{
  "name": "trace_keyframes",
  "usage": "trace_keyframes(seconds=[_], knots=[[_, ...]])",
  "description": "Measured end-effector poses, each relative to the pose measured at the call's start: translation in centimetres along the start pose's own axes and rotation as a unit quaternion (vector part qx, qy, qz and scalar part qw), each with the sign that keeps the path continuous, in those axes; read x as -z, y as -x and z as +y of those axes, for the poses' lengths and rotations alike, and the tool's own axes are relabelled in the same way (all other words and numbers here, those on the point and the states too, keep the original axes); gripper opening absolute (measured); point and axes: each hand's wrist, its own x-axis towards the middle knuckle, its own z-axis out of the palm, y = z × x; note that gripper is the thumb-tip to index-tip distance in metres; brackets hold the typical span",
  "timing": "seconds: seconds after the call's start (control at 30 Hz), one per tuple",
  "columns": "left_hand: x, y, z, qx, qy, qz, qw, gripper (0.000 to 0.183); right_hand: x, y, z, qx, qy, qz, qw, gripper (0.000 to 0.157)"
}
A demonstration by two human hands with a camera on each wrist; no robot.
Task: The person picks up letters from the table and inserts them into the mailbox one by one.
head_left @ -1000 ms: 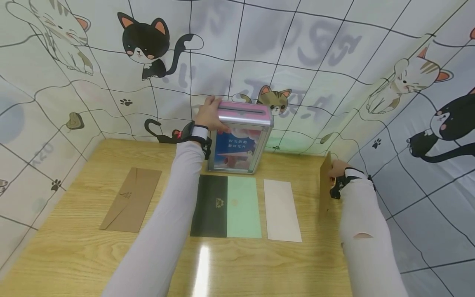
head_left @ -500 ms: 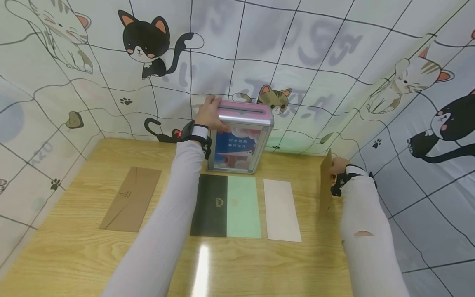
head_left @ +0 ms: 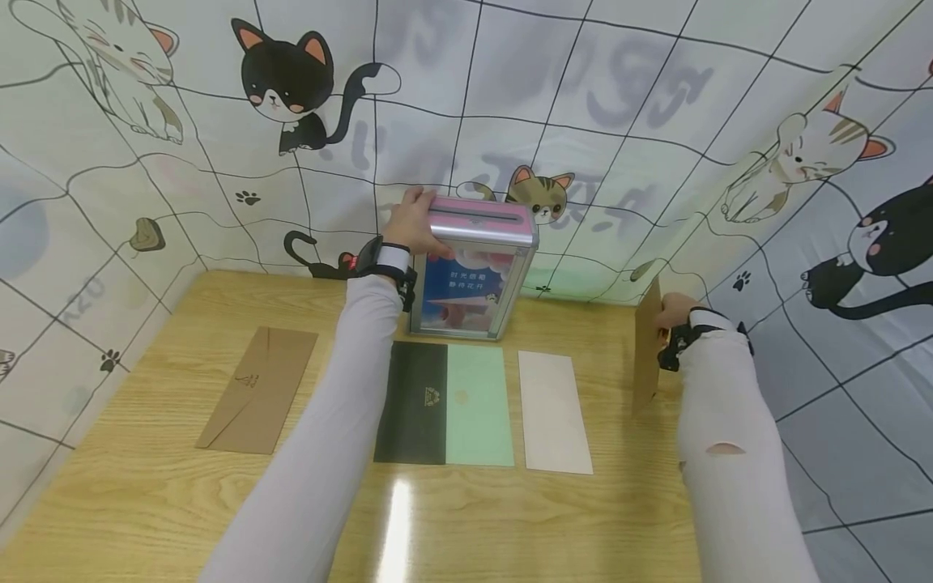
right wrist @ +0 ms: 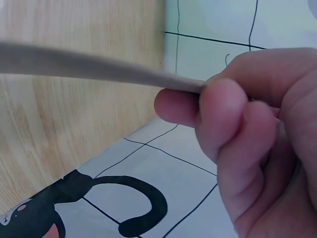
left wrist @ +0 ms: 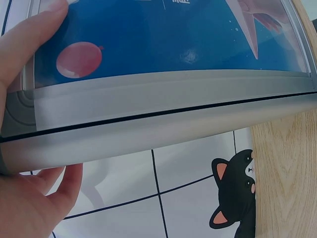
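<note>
A slotted letter box [head_left: 483,224] with a pink top, silver frame and printed blue front stands at the back of the table. My left hand [head_left: 412,225] grips its upper left edge; in the left wrist view the thumb lies over the front panel [left wrist: 148,44] and other fingers curl behind the frame. Toward the right side, my right hand [head_left: 676,311] pinches a brown envelope [head_left: 645,348], which is held upright and seen nearly edge-on. The right wrist view shows the envelope's edge [right wrist: 99,67] between thumb and fingers.
In front of the box lie a black envelope [head_left: 411,405], a mint-green one [head_left: 479,405] and a white one [head_left: 555,413]. Another brown envelope [head_left: 257,390] lies at the left. Cat-printed cloth [head_left: 452,97] walls the wooden table [head_left: 554,526] at the back and sides.
My right hand has raised the brown envelope slightly and shifted a little right and away. The left hand and the box stay where they were.
</note>
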Motion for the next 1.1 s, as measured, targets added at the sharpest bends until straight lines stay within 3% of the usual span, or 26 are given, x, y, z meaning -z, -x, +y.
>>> trace_keyframes(seconds=[0.03, 0.1, 0.2, 0.33, 0.43, 1.1], knots=[[0.0, 0.0, 0.0, 0.000, 0.000, 0.000, 1.0000, 0.113, 0.3, 0.4, -0.8, -0.001, 0.003, 0.002, 1.000, 0.020], [0.0, 0.0, 0.0, 0.001, 0.001, 0.000, 1.0000, 0.112, 1.5, 2.5, -4.7, -0.043, 0.013, -0.008, 0.999, 0.021], [0.0, 0.0, 0.1, 0.001, 0.002, 0.001, 1.0000, 0.112, 2.5, 4.7, -8.3, -0.050, 0.003, -0.008, 0.999, 0.019], [0.1, 0.1, 0.1, 0.001, 0.003, 0.002, 1.0000, 0.112, 3.1, 6.2, -10.5, -0.064, 0.009, 0.004, 0.998, 0.018], [0.0, 0.0, 0.1, 0.000, 0.005, 0.004, 1.0000, 0.112, 3.2, 6.4, -11.0, -0.077, 0.004, 0.013, 0.997, 0.019], [0.0, 0.1, 0.1, 0.003, -0.001, 0.002, 1.0000, 0.111, 4.9, 5.9, -11.1, -0.058, 0.016, -0.011, 0.998, 0.021]])
